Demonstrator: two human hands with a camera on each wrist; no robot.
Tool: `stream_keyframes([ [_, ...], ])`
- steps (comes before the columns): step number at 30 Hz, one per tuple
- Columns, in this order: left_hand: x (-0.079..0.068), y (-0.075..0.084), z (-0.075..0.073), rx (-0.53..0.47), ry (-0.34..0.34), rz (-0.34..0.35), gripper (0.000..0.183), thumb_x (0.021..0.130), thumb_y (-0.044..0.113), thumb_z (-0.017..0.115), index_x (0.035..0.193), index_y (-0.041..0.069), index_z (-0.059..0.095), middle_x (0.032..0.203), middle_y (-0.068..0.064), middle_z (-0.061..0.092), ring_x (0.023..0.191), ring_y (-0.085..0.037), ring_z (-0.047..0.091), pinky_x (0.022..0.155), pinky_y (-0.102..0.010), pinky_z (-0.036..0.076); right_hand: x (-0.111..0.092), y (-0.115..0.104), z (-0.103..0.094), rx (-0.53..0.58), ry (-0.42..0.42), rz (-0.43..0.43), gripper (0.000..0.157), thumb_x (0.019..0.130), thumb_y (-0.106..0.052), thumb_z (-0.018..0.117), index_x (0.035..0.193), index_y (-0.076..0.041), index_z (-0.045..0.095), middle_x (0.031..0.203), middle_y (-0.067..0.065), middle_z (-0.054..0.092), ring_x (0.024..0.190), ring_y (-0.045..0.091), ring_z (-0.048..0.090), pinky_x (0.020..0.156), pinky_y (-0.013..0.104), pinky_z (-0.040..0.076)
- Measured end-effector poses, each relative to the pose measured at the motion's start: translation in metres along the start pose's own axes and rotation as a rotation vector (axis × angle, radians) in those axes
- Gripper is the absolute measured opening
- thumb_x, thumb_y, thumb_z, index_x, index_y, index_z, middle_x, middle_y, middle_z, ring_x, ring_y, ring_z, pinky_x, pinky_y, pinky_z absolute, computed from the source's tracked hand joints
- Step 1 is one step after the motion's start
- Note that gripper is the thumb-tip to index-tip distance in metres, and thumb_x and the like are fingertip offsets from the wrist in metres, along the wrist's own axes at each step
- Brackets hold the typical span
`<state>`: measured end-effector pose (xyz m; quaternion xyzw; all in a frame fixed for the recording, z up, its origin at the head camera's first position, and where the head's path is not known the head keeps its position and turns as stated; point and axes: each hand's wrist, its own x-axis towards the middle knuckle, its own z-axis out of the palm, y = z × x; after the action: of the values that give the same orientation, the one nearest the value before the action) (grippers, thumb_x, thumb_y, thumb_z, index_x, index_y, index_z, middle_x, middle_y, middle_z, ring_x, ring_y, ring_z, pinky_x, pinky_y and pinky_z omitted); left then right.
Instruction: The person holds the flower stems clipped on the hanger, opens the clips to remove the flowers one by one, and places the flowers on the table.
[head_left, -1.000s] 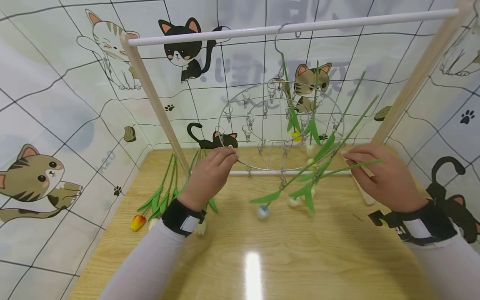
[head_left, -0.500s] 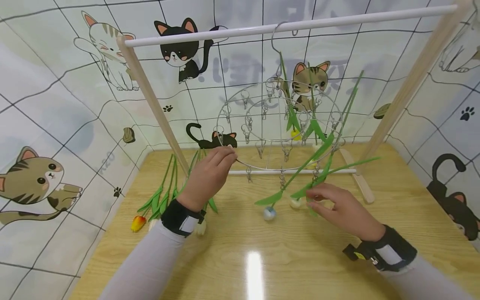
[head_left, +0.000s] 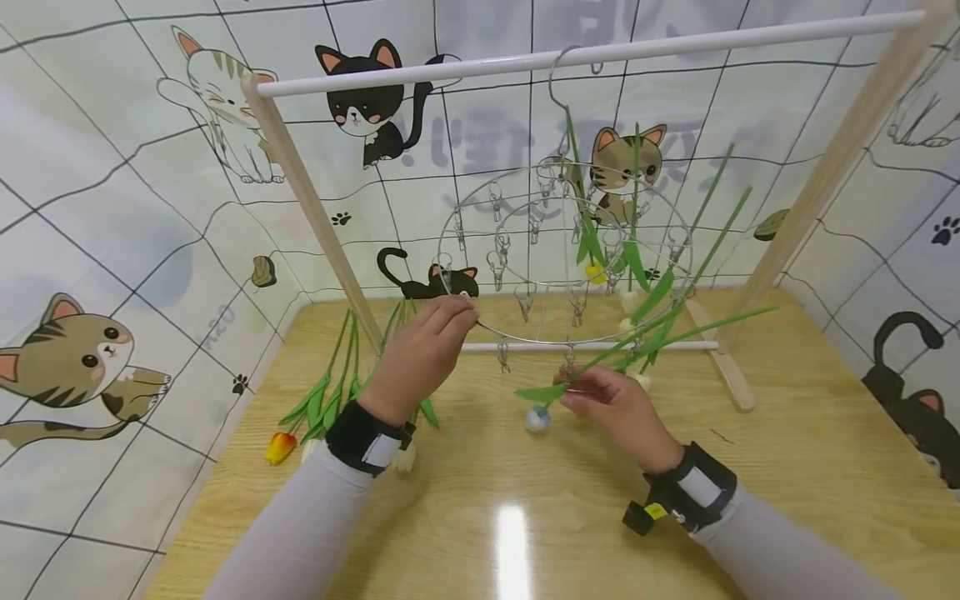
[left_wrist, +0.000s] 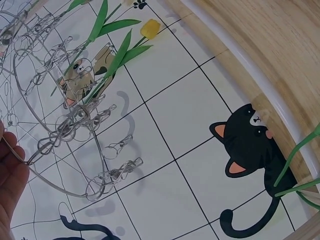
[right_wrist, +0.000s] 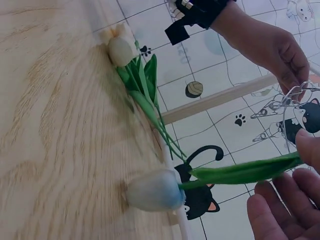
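A round wire clip hanger (head_left: 495, 331) hangs tilted from a bar. My left hand (head_left: 420, 358) pinches its front left rim between thumb and fingers; the left wrist view shows the fingertips (left_wrist: 15, 160) on the wire. My right hand (head_left: 618, 412) is at the front clip that holds a pale blue-white tulip (head_left: 537, 418) head down. In the right wrist view the tulip's green leaf (right_wrist: 245, 170) runs between my thumb (right_wrist: 309, 145) and loosely bent fingers, which stand apart. Several other tulips, one a yellow tulip (head_left: 596, 273), hang upside down at the hanger's right side.
A wood-and-white rack with a top bar (head_left: 450, 71) carries the hanger. At the left on the wooden table (head_left: 450, 517) lie loose tulips, among them an orange-yellow tulip (head_left: 280, 447). Several bare metal clips (head_left: 503, 354) dangle from the hanger. A cat-print sheet (head_left: 187, 250) stands behind.
My right hand has moved left from the right-hand stems, past the white tulip, to the blue-white tulip at the front. My left hand stays on the hanger's rim.
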<state>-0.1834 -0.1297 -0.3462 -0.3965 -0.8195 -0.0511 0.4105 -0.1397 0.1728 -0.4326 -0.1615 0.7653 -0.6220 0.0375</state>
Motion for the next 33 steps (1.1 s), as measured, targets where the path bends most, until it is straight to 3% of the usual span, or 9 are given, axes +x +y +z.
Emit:
stream_keyframes([
  [5, 0.001, 0.001, 0.001, 0.001, 0.002, -0.003, 0.022, 0.095, 0.000, 0.072, 0.117, 0.002, 0.068, 0.120, -0.011, 0.070, 0.117, -0.025, 0.067, 0.094, -0.029, 0.061, 0.003, 0.002, 0.008, 0.012, 0.027, -0.026, 0.018, 0.099, -0.021, 0.072, 0.114, -0.010, 0.075, 0.122, 0.008, 0.073, 0.107, 0.009, 0.070, 0.090, 0.027, 0.060],
  [11, 0.002, 0.003, 0.001, -0.003, 0.000, -0.019, 0.023, 0.095, 0.000, 0.072, 0.118, 0.003, 0.068, 0.120, -0.011, 0.070, 0.116, -0.025, 0.067, 0.092, -0.030, 0.061, 0.003, 0.004, 0.012, -0.039, 0.052, -0.127, 0.008, 0.099, -0.014, 0.073, 0.105, -0.012, 0.077, 0.112, 0.010, 0.076, 0.096, 0.008, 0.071, 0.079, 0.027, 0.061],
  [15, 0.003, 0.005, 0.002, -0.002, 0.008, -0.020, 0.024, 0.095, 0.001, 0.073, 0.118, 0.003, 0.068, 0.119, -0.011, 0.070, 0.117, -0.026, 0.067, 0.093, -0.031, 0.061, 0.002, 0.008, 0.016, -0.034, 0.083, -0.186, 0.006, 0.097, -0.008, 0.073, 0.102, -0.008, 0.076, 0.109, 0.014, 0.076, 0.094, 0.005, 0.069, 0.077, 0.027, 0.063],
  [26, 0.007, 0.006, 0.001, -0.033, 0.049, -0.010, 0.028, 0.091, -0.004, 0.075, 0.118, -0.001, 0.068, 0.119, -0.015, 0.069, 0.118, -0.030, 0.066, 0.099, -0.033, 0.059, -0.001, 0.006, 0.019, -0.013, 0.099, -0.243, 0.008, 0.096, -0.001, 0.072, 0.099, -0.007, 0.075, 0.107, 0.015, 0.073, 0.097, 0.002, 0.068, 0.079, 0.028, 0.064],
  [30, 0.009, 0.010, -0.003, -0.041, 0.088, -0.010, 0.028, 0.092, -0.004, 0.073, 0.119, -0.001, 0.067, 0.120, -0.016, 0.068, 0.118, -0.032, 0.065, 0.100, -0.036, 0.059, -0.002, 0.005, 0.019, -0.009, 0.097, -0.264, 0.002, 0.097, -0.006, 0.073, 0.098, -0.005, 0.074, 0.107, 0.015, 0.073, 0.101, 0.007, 0.068, 0.080, 0.027, 0.064],
  [33, 0.011, 0.017, -0.006, -0.055, 0.161, 0.001, 0.026, 0.094, -0.004, 0.069, 0.119, 0.000, 0.067, 0.119, -0.016, 0.069, 0.117, -0.033, 0.066, 0.098, -0.039, 0.060, -0.003, 0.004, 0.019, -0.006, 0.092, -0.285, 0.006, 0.097, -0.007, 0.073, 0.097, -0.001, 0.074, 0.107, 0.016, 0.072, 0.101, 0.008, 0.068, 0.080, 0.026, 0.063],
])
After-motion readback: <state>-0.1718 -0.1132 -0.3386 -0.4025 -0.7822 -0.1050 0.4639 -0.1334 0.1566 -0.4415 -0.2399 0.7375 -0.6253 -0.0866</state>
